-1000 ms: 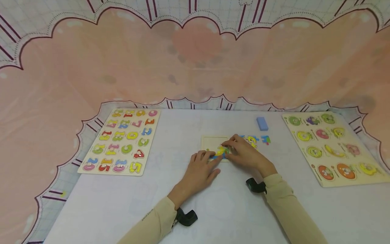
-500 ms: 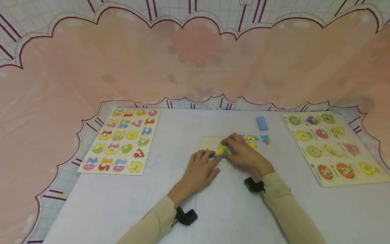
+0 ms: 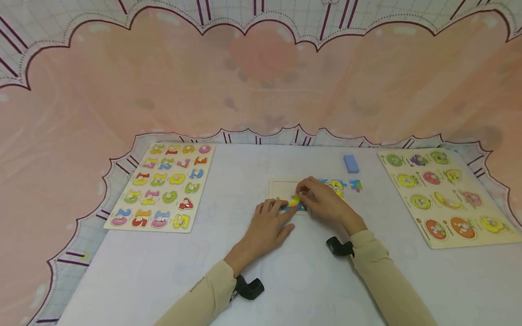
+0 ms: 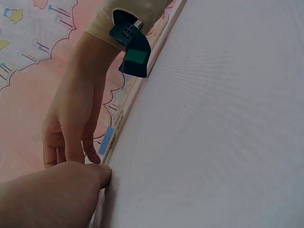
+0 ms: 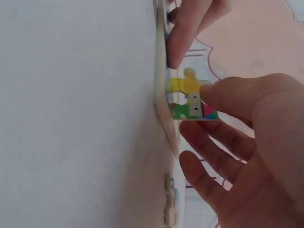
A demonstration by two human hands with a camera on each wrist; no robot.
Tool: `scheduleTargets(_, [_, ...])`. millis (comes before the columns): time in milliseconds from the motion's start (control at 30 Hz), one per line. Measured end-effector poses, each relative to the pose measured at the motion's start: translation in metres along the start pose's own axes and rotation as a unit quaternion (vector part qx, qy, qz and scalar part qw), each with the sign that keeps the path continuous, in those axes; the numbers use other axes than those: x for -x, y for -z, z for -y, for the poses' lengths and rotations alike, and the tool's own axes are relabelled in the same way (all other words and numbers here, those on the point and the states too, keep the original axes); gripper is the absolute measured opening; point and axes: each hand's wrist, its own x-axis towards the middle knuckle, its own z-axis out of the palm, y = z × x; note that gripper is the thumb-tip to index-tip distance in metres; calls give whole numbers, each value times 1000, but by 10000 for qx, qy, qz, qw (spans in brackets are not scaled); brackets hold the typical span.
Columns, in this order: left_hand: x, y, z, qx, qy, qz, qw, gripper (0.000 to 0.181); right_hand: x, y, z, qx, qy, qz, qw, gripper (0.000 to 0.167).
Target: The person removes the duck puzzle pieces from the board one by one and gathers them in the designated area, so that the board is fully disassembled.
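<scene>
The right hand [image 3: 328, 203] pinches a puzzle piece [image 5: 194, 100] at its ten o'clock, tilted against the tray [image 3: 282, 188], whose bare part lies at nine; the left hand [image 3: 266, 226], fingers extended, rests at eight.

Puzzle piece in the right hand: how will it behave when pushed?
The puzzle piece is probably stiff, showing no bend in the right hand. Its thin edge suggests little weight. Its flat, knobbed shape should slide rather than roll.

Board [image 3: 281, 188] partly hidden, pieces [image 5: 170, 211] seemingly blurred
</scene>
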Motion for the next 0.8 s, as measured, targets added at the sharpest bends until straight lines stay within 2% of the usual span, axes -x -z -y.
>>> scheduleTargets(200, [0, 0, 0, 71, -20, -55, 10000, 45, -2, -3, -1, -325, 83, -78, 9994, 8])
scheduleTargets(367, [1, -1, 1, 124, -31, -85, 9999, 44, -1, -3, 1, -260, 14, -240, 9994, 9])
scheduleTargets(567, [2, -2, 1, 142, -16, -101, 9998, 45, 3, 3, -1, -300, -285, -322, 9986, 9])
scheduleTargets(800, [1, -1, 1, 155, -3, -54, 9999, 45, 5, 10, -8, -223, -232, -480, 9983, 9])
